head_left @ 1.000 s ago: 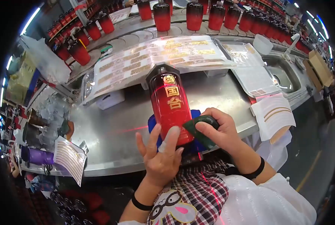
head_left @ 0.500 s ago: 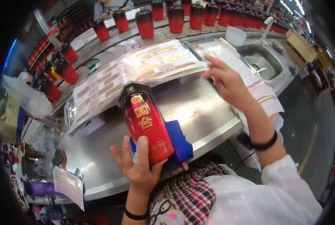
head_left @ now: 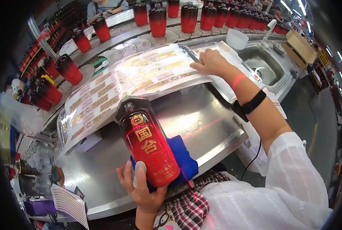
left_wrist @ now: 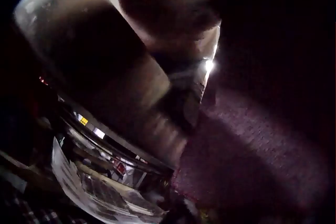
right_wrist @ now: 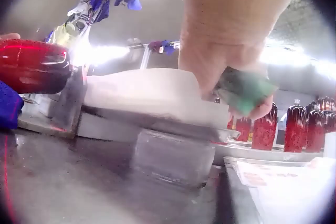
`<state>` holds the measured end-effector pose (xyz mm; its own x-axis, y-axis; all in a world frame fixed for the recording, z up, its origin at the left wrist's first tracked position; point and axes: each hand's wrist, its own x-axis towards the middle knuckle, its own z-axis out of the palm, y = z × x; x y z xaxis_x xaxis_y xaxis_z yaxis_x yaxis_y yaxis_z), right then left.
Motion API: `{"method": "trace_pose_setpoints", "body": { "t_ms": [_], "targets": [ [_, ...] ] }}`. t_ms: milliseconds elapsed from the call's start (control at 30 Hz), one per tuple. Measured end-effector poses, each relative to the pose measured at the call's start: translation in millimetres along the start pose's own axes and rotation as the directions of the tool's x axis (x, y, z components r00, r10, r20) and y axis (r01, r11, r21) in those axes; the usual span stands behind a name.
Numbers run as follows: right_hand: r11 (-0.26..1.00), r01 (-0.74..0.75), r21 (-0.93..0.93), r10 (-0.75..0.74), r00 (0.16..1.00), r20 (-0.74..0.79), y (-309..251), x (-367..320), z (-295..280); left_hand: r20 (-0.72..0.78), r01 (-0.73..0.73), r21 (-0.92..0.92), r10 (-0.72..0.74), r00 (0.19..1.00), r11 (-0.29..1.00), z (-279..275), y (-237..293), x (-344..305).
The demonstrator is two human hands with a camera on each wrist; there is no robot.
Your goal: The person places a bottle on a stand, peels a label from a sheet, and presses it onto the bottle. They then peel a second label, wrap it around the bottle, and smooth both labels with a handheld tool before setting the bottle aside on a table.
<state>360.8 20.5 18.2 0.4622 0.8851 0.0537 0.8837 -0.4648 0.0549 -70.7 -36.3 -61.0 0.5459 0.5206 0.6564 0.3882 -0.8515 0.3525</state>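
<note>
A red-and-black bottle (head_left: 150, 153) with gold lettering lies tilted toward me, its lower end on a blue cloth (head_left: 184, 161) and its neck against a dark angular support (head_left: 119, 115). My left hand (head_left: 146, 195) holds its lower left corner, thumb at the base, a white-covered finger along the side. The left wrist view is mostly dark. Over the sheets of gold decals (head_left: 106, 88), my right hand (head_left: 215, 63) reaches to the right part, fingertips pointing down at the sheet. Tucked in that hand is a flat green scraper (right_wrist: 247, 92), visible in the right wrist view.
Several similar bottles (head_left: 157, 21) stand along the conveyor at the back. To the right are a white tub (head_left: 237, 39) and a sink (head_left: 268, 67). Beneath the raised decal sheets sits a clear plastic box (right_wrist: 173, 155). A striped sheet (head_left: 69, 203) hangs at the left front edge.
My right hand has left the bottle's lower end with the green scraper and moved up and right to the decal sheets. My left hand stays at the bottle's base. The view has shifted.
</note>
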Motion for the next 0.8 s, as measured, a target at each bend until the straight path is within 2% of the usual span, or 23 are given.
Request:
{"method": "trace_pose_setpoints", "body": {
  "t_ms": [33, 133, 233, 333, 367, 467, 567, 633, 700, 800],
  "targets": [
    [0.997, -0.042, 0.069, 0.039, 0.998, 0.047, 8.8, 7.9, 9.2, -0.006, -0.001, -0.015, 0.001, 1.0, 1.0, -0.5, 0.0, 0.3],
    [0.998, -0.058, 0.012, 0.053, 0.967, 0.251, 15.1, 14.3, 7.0, 0.006, -0.002, -0.039, 0.002, 1.0, 0.999, -2.3, 0.7, 1.8],
    [0.997, -0.073, 0.019, 0.063, 0.945, 0.322, 21.0, 18.1, 3.7, 0.013, 0.013, -0.033, -0.012, 1.0, 0.999, -3.1, 0.8, 1.5],
    [0.993, -0.097, 0.073, 0.068, 0.942, 0.329, 20.9, 10.1, -8.2, -0.016, -0.002, -0.031, 0.002, 1.0, 1.0, -2.6, 1.1, 1.1],
    [0.989, -0.109, 0.097, 0.074, 0.947, 0.312, 23.4, 10.1, -6.2, -0.016, 0.007, -0.036, -0.008, 1.0, 0.999, -2.3, 1.2, 0.3],
    [0.997, 0.065, 0.033, -0.07, 0.97, 0.234, 33.1, 15.8, -0.9, -0.014, 0.021, -0.043, -0.021, 1.0, 0.999, -1.7, 1.4, -1.2],
    [0.99, 0.136, 0.041, -0.138, 0.987, 0.076, 30.3, 15.0, 3.7, -0.009, 0.012, -0.035, -0.012, 1.0, 0.999, -1.8, 2.9, 0.3],
    [0.977, 0.21, 0.027, -0.209, 0.977, -0.035, 9.8, -3.0, -21.8, -0.009, 0.014, -0.023, -0.014, 1.0, 1.0, -2.5, 3.8, 1.1],
    [0.955, 0.297, 0.01, -0.291, 0.942, -0.166, -7.9, -13.0, -33.1, -0.016, -0.007, -0.034, 0.007, 1.0, 0.999, -4.8, 4.9, 4.1],
    [0.832, 0.555, 0.002, -0.514, 0.772, -0.373, -35.4, -48.4, -71.2, -0.016, 0.019, -0.13, -0.021, 1.0, 0.991, -11.1, 8.9, 12.5]
  ]
}}
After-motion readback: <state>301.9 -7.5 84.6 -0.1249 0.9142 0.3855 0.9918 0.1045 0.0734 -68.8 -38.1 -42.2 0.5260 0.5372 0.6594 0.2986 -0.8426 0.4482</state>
